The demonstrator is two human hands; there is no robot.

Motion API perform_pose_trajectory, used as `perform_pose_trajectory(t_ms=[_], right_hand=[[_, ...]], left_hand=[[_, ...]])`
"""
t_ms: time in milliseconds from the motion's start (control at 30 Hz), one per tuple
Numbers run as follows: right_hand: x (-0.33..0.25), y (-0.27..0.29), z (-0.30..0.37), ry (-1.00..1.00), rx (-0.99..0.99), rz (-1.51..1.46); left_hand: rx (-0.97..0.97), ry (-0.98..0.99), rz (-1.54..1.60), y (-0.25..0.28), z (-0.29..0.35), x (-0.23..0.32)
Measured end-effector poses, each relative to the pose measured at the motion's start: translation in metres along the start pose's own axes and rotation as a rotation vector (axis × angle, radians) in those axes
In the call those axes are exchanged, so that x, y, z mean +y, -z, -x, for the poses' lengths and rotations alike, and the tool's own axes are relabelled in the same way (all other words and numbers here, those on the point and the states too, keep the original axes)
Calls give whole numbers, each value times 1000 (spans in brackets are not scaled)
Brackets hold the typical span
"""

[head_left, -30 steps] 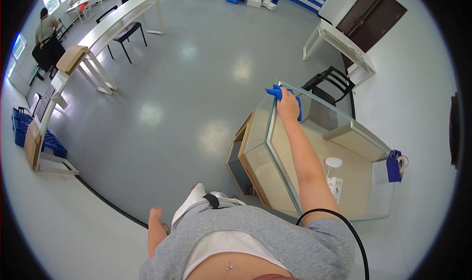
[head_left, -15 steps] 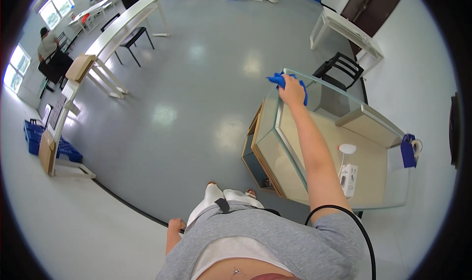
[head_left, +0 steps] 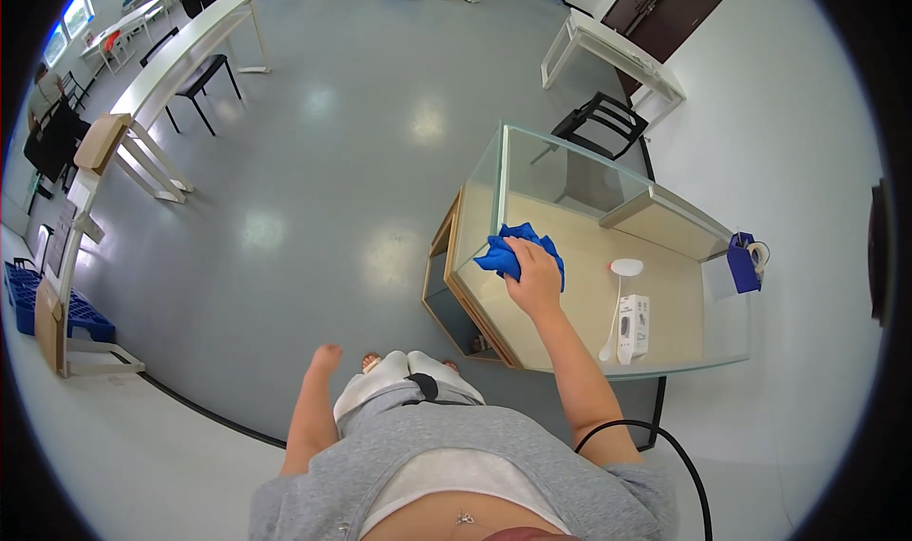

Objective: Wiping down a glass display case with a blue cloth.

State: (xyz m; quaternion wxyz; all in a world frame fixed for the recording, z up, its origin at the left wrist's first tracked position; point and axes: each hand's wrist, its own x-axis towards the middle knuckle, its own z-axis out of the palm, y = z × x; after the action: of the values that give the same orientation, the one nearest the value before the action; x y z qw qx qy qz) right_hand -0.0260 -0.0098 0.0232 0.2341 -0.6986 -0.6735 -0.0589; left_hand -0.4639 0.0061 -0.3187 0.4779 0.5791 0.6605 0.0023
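A crumpled blue cloth (head_left: 518,242) is gripped in my right hand (head_left: 535,280), with my fingers curled over it. Cloth and hand are at the left glass edge of a glass-walled display case (head_left: 617,169), and part of the cloth hangs past that edge. In the case, to the right of this hand, are a small white box (head_left: 634,327) and a white round-headed device with a cord (head_left: 626,267). My left hand (head_left: 328,356) hangs beside my left leg, apart from everything, its fingers curled with nothing seen in them.
Behind the case stand a black chair (head_left: 601,123) and a white table (head_left: 622,52). A blue holder (head_left: 744,261) sits at the case's right end. Along the left runs a long white table (head_left: 180,56), with a cardboard box (head_left: 102,143) by it. Other people are at the far left.
My right hand has drawn the cloth nearer along the glass edge from the far corner. The left hand has swung a little forward. My view has shifted to the right.
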Motion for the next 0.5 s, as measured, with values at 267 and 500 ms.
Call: perform_pose_trajectory(t_ms=[267, 500], right_hand=[[1, 0, 4, -13, 18, 88], [41, -4, -41, -28, -46, 10]], left_hand=[[36, -18, 47, 17, -4, -4], [-415, 168, -454, -24, 8, -207]])
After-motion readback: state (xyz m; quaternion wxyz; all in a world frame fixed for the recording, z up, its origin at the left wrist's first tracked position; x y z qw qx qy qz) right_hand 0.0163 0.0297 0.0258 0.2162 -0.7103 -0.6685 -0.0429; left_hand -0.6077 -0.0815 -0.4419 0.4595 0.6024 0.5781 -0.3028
